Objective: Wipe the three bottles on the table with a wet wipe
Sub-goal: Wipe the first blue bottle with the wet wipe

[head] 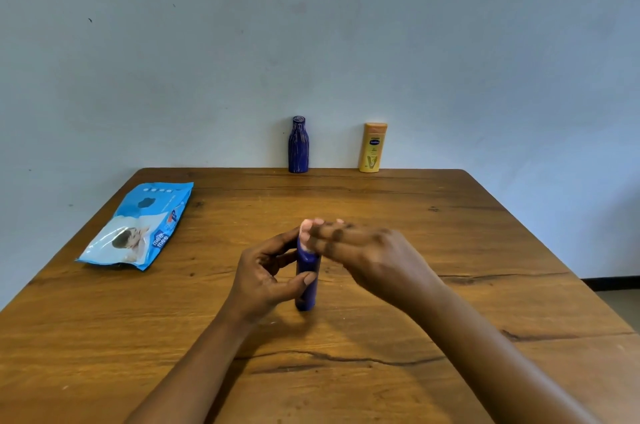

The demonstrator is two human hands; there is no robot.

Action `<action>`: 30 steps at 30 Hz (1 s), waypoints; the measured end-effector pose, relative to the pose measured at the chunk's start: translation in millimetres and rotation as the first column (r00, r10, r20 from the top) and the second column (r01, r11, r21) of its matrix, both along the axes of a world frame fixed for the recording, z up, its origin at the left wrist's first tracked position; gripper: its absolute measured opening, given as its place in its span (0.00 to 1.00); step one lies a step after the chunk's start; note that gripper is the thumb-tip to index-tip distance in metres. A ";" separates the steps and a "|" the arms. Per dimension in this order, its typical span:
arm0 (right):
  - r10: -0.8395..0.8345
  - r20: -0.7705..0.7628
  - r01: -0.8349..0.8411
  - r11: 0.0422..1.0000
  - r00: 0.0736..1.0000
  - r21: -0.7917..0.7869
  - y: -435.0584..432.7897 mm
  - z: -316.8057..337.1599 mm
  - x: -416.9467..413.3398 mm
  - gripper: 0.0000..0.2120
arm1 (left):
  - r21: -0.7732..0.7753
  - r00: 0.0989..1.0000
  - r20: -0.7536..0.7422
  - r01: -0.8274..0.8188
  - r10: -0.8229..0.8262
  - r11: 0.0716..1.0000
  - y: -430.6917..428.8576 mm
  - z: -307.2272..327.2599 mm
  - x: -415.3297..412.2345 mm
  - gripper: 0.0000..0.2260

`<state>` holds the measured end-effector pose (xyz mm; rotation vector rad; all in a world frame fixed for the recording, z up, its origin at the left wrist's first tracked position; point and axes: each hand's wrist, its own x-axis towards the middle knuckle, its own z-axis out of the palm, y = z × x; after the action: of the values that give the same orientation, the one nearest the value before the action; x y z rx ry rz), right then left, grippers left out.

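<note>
Step in hand, as I judge it: wiping the upper end of the small blue bottle (306,285), first of three.

Hands: together at table (450,233) centre. My left hand (263,271) grips the bottle, thumb across its front, fingers curled behind. My right hand (363,250) lies over the cap with fingers stretched across. It is motion-blurred and the thumb is hidden, so I cannot tell whether it pinches the wet wipe (305,236) or only presses it down. A pale scrap of wipe shows under the fingertips.

To do it well: hold low so the upper body is bare to the wipe; turn the bottle against the cloth rather than scrub in one spot; keep the base planted so it cannot tip.

Bottle: slim, deep blue, upright, glossy plastic by the look; label unreadable.

Waiting upright at the far edge by the wall: a dark blue bottle (298,146) and, well apart to its right, a yellow lotion bottle (373,148). The wipe pack (138,226) lies flat, far left.
</note>
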<state>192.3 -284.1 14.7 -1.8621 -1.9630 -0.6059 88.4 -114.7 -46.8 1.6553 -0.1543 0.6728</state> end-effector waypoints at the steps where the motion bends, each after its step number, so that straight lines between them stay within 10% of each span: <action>1: -0.074 -0.003 0.074 0.997 0.997 0.020 4.5 0.9 7.1 0.20 | 0.021 1.000 -0.015 -0.009 0.010 1.000 -0.3 2.0 1.2 0.28; 6: -0.293 -0.390 0.384 0.906 0.873 0.179 8.0 -1.2 37.5 0.18 | 0.373 0.962 -0.272 0.132 -0.028 0.918 12.0 25.9 6.4 0.29; 11: -0.266 -0.597 0.444 0.879 0.757 0.172 7.8 -25.5 34.5 0.18 | 0.739 0.766 -0.630 0.544 0.124 0.397 14.0 45.5 32.2 0.30; 15: -0.210 -0.733 0.441 0.887 0.647 0.135 9.9 -44.3 34.3 0.18 | 0.770 0.730 -0.637 0.591 0.249 0.239 15.2 34.5 43.4 0.29; 18: -0.165 -0.870 0.423 0.904 0.465 0.055 14.6 -59.6 30.2 0.17 | 0.755 0.725 -0.650 0.581 0.229 0.304 25.5 25.2 37.6 0.34; 22: 0.106 -0.985 0.413 0.910 -0.136 0.041 19.3 -74.9 27.9 0.14 | 0.636 0.639 -0.731 0.510 0.240 0.579 82.6 25.3 19.2 0.50; 26: 0.203 -0.958 0.444 0.891 -0.204 0.095 23.1 -82.4 33.1 0.14 | 0.618 0.547 -0.756 0.415 0.359 0.668 137.4 14.1 -3.1 0.45; 30: 0.221 -0.937 0.449 0.890 -0.271 0.080 26.2 -86.6 35.5 0.13 | 0.623 0.655 -0.688 0.310 0.314 0.718 141.0 0.6 -3.8 0.27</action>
<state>227.8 -258.0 -71.9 -1.2451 -0.2955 0.5089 84.6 26.3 -46.2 2.5645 0.2541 -0.2191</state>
